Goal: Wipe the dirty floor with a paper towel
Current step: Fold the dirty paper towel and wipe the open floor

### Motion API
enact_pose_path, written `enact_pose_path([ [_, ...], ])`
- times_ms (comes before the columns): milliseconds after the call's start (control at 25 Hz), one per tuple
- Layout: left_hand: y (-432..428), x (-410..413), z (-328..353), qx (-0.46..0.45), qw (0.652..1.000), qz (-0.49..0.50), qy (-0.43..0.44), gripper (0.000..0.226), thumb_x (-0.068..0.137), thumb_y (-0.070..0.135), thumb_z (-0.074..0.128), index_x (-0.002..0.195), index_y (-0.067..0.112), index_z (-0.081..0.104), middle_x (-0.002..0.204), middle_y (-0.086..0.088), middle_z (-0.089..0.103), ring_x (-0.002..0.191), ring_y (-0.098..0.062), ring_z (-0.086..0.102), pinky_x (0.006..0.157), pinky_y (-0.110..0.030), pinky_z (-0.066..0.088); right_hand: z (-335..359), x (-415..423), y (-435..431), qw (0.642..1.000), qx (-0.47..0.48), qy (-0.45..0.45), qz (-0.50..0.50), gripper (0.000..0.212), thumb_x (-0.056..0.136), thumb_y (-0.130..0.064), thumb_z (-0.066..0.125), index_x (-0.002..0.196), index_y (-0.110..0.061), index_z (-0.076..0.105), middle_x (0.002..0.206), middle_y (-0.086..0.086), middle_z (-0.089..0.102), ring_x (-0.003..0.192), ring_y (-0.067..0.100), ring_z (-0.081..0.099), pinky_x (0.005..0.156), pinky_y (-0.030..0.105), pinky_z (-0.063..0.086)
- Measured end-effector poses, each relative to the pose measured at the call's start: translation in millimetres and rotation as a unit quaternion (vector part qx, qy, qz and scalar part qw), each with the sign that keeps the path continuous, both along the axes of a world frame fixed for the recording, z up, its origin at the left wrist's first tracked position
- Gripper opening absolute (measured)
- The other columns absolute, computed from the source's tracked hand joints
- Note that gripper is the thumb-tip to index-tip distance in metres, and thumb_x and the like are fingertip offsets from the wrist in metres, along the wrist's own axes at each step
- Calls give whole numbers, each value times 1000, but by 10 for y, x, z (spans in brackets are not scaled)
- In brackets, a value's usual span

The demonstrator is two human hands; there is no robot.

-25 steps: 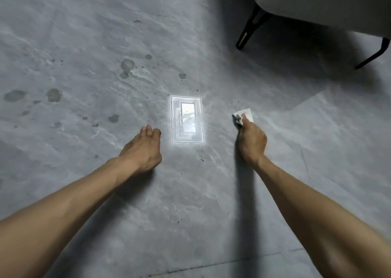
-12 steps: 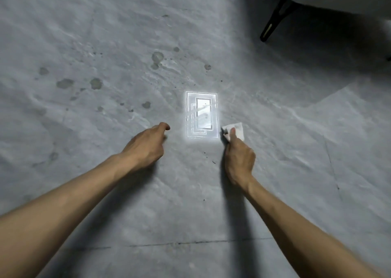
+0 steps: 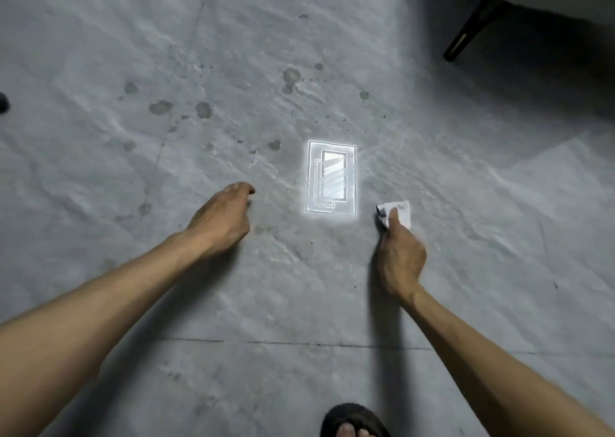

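Note:
The grey marbled floor point(image 3: 233, 287) carries several dark, wet-looking stains point(image 3: 291, 76), spread from the left to the upper middle. A folded white paper towel point(image 3: 403, 211) lies pressed to the floor under the fingers of my right hand point(image 3: 401, 258), just right of a bright rectangular light reflection point(image 3: 331, 178). The nearest stains sit up and to the left of the towel. My left hand point(image 3: 223, 220) hovers low over the floor left of the reflection, fingers curled loosely, holding nothing.
A black furniture leg point(image 3: 466, 35) under a pale seat stands at the top right in deep shadow. A foot in a dark sandal point(image 3: 352, 420) shows at the bottom edge. A tile joint point(image 3: 266, 342) runs across the floor near me.
The view has pulled back and shifted, so the stains and the reflection sit lower in the frame and a foot appears. My right hand keeps the towel down, right of the reflection.

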State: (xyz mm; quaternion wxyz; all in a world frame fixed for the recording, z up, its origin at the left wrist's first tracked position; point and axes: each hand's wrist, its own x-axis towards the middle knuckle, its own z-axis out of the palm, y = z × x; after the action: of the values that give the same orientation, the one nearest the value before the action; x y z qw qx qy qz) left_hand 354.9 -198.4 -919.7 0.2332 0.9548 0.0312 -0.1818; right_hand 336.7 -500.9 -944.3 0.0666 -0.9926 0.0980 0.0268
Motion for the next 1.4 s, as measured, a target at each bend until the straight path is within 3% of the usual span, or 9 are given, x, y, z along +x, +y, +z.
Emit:
enact_pose_path([
  [160, 174, -82, -24, 12, 1000, 15, 20, 64, 80, -3, 42, 142, 13, 34, 146, -9, 40, 133, -26, 41, 108, -37, 35, -235, -600, 1444, 960, 98, 132, 226, 58, 94, -16, 38, 150, -25, 25, 111, 11, 65, 87, 35, 63, 63, 38, 41],
  [280, 271, -161, -44, 32, 999, 5, 36, 65, 79, -3, 44, 141, 9, 33, 146, -13, 37, 133, -28, 39, 109, -37, 34, -163, -407, 1299, 908, 49, 118, 399, 60, 94, -15, 41, 150, -29, 25, 119, 7, 63, 91, 37, 63, 63, 40, 40],
  [480, 159, -153, -60, 73, 994, 3, 86, 62, 77, 0, 44, 137, 8, 31, 148, -24, 24, 134, -38, 33, 106, -43, 36, 8, -525, -249, 997, -24, 50, 61, 57, 95, -11, 45, 148, -25, 33, 109, 21, 67, 81, 43, 62, 63, 40, 43],
  [600, 91, -90, -34, 81, 991, 5, 111, 65, 76, 1, 44, 138, 8, 26, 148, -28, 22, 135, -42, 29, 105, -45, 35, -85, -841, 364, 997, 13, 71, -33, 53, 97, -15, 41, 149, -22, 31, 102, 20, 68, 78, 40, 63, 60, 36, 38],
  [800, 197, -46, -2, 64, 993, -4, 101, 60, 77, 1, 42, 135, 6, 32, 134, -20, 41, 124, -35, 41, 103, -43, 36, -190, -797, 1137, 937, 47, 132, 320, 68, 88, -8, 44, 151, -23, 22, 108, 15, 66, 76, 40, 62, 57, 38, 36],
  [880, 219, -48, 19, 59, 993, -17, 96, 57, 78, 0, 43, 134, 6, 34, 133, -18, 42, 124, -34, 41, 103, -42, 36, -137, -447, 449, 947, -13, 110, 302, 65, 90, -12, 46, 151, -27, 25, 113, 13, 66, 84, 40, 64, 63, 41, 44],
  [1080, 211, -7, 17, 56, 993, -19, 106, 57, 76, 2, 43, 133, 7, 35, 130, -19, 44, 121, -35, 43, 101, -41, 37, -46, -19, 206, 999, -12, 8, -39, 47, 95, -16, 40, 141, -23, 40, 95, 20, 69, 74, 39, 63, 58, 34, 34],
  [1280, 230, 15, 52, 58, 991, -3, 122, 58, 76, 0, 41, 133, 5, 35, 132, -21, 45, 122, -36, 43, 101, -41, 37, -261, -596, 1299, 924, 29, 35, 379, 64, 82, -11, 53, 143, -20, 38, 91, 7, 70, 64, 34, 63, 47, 31, 32],
  [1400, 248, 2, 42, 48, 991, -9, 127, 57, 76, 1, 40, 133, 5, 34, 133, -21, 43, 123, -35, 42, 101, -41, 37, -105, -123, 523, 941, -52, 71, 328, 63, 89, -10, 46, 149, -25, 30, 111, 9, 67, 80, 40, 64, 57, 37, 41],
])
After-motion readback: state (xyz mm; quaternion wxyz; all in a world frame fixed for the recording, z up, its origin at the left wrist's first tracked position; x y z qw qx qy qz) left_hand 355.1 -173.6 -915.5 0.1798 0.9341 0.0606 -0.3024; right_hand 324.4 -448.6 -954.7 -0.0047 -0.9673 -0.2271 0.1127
